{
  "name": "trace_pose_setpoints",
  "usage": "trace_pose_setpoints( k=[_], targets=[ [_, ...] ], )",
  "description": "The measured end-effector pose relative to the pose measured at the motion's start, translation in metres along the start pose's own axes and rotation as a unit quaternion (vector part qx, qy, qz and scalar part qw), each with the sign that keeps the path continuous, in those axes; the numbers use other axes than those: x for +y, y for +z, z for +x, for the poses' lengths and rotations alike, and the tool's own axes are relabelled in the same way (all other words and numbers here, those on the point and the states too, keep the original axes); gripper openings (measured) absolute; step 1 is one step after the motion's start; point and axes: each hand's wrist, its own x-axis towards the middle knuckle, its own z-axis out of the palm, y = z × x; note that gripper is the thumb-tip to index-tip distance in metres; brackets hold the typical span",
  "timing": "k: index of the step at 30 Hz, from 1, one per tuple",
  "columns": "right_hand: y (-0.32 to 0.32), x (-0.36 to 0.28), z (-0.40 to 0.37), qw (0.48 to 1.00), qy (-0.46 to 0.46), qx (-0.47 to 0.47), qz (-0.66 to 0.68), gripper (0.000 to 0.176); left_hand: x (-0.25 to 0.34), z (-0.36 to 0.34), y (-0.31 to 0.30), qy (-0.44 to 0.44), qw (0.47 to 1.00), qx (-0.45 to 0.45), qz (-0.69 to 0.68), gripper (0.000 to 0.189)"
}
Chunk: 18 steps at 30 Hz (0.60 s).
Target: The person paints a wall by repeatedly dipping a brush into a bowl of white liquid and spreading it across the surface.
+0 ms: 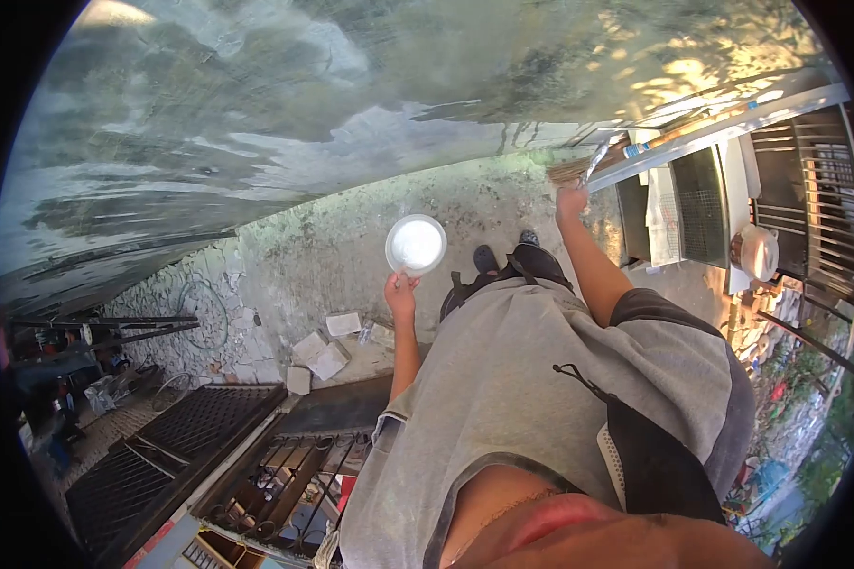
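Observation:
A round white bowl (416, 244) with bright white in its middle is held out level in front of me. My left hand (401, 294) is closed on its near rim. Off to the right, my right hand (572, 201) is closed at the end of a shiny silvery strip (598, 159), and I cannot tell what exactly the fingers grip. Just beyond that hand are the straw bristles of a broom (566, 172), close to the foot of the wall.
A stained grey-green wall (351, 104) runs along the far side of the concrete floor (304, 242). Several pale blocks (323, 354) lie at left, near a dark metal gate (176, 460). At right are a metal grille (830, 180) and a clear tub (757, 253). Sandals (485, 259) show below me.

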Motion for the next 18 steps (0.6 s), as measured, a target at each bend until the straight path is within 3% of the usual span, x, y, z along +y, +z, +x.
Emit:
trace_pose_setpoints(
  k=[3, 5, 6, 7, 9, 11, 14, 16, 17, 18],
  targets=[
    [0.009, -0.041, -0.024, 0.996, 0.007, -0.012, 0.084, 0.030, -0.015, 0.000, -0.010, 0.010, 1.000, -0.001, 0.005, 0.017],
    [0.035, -0.072, -0.059, 0.971, -0.044, -0.201, 0.119, 0.031, -0.008, -0.007, -0.009, 0.004, 1.000, 0.011, 0.012, 0.017],
    [0.047, -0.094, -0.085, 0.933, -0.117, -0.286, 0.186, 0.031, -0.004, -0.009, -0.008, -0.001, 1.000, 0.020, 0.017, 0.017],
    [0.047, -0.125, -0.115, 0.909, -0.128, -0.366, 0.154, 0.028, -0.007, -0.008, -0.010, -0.002, 1.000, 0.019, 0.019, 0.017],
    [0.037, -0.167, -0.147, 0.775, -0.289, -0.538, 0.161, 0.028, -0.016, -0.006, -0.018, 0.003, 1.000, 0.014, 0.019, 0.016],
    [0.025, -0.198, -0.180, 0.663, -0.424, -0.569, 0.240, 0.028, -0.007, -0.011, -0.011, 0.009, 0.999, 0.024, 0.024, 0.015],
    [0.008, -0.224, -0.187, 0.655, -0.401, -0.609, 0.199, 0.028, -0.005, -0.013, -0.010, 0.017, 0.999, 0.038, 0.026, 0.016],
    [0.002, -0.213, -0.157, 0.753, -0.329, -0.542, 0.176, 0.028, -0.009, -0.014, -0.010, 0.022, 0.999, 0.041, 0.022, 0.017],
    [0.020, -0.185, -0.138, 0.816, -0.318, -0.451, 0.174, 0.027, -0.010, -0.015, -0.010, 0.023, 0.999, 0.045, 0.008, 0.017],
    [0.018, -0.166, -0.107, 0.868, -0.247, -0.404, 0.152, 0.027, -0.012, -0.018, -0.010, 0.024, 0.998, 0.051, -0.006, 0.018]
  ],
)
